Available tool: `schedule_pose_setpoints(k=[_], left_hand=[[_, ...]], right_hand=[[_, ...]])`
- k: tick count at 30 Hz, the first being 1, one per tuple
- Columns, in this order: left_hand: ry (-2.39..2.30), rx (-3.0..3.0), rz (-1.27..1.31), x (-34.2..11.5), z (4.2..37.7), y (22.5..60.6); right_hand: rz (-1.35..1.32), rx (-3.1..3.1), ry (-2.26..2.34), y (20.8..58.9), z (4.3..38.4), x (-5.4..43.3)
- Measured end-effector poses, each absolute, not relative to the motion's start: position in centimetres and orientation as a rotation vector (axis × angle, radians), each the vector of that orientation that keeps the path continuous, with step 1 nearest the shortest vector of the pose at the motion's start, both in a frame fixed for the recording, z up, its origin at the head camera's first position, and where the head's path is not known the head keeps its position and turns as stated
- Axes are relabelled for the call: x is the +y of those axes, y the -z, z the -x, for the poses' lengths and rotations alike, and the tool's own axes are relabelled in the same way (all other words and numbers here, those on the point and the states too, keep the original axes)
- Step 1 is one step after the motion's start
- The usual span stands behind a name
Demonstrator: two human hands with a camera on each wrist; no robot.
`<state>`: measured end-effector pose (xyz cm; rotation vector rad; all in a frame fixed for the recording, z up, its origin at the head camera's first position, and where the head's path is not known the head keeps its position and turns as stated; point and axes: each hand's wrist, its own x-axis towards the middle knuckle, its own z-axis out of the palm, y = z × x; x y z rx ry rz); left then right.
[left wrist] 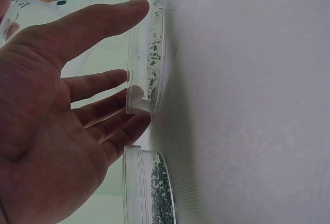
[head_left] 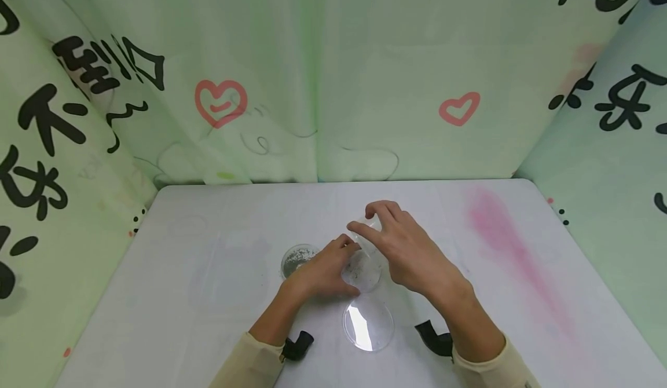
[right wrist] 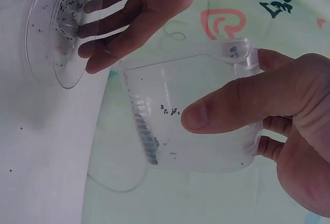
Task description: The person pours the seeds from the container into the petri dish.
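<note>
My left hand [head_left: 324, 269] spans a clear petri dish [head_left: 363, 273] on the table, thumb at the near edge and fingertips at the far side. Dark specks lie scattered inside the dish, seen side-on in the left wrist view. Above and beyond it, my right hand [head_left: 403, 246] holds a clear plastic measuring cup [right wrist: 201, 149], thumb pressed on its wall and fingers behind. The cup is tipped toward the dish, with a few dark grains clinging inside. Partly behind my left hand stands a second petri dish [head_left: 296, 256] holding many dark granules.
A clear round lid or empty dish [head_left: 367, 324] lies in front of the speckled dish, reflecting light. The white-covered table [head_left: 219, 295] has a pink stain [head_left: 510, 243] on its right. Green curtains [head_left: 365, 75] with black writing and red hearts enclose the back and sides.
</note>
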<state>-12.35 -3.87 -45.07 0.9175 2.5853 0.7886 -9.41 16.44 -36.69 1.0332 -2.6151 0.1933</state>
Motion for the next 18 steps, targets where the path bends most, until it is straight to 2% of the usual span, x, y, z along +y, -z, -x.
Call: schedule_pose_setpoints(k=[18], left_hand=[[-0.802, 2.579, -0.890, -3.80, 12.26, 44.95]], right_hand=[[-1.029, -2.627, -0.161, 36.29, 9.11, 16.27]])
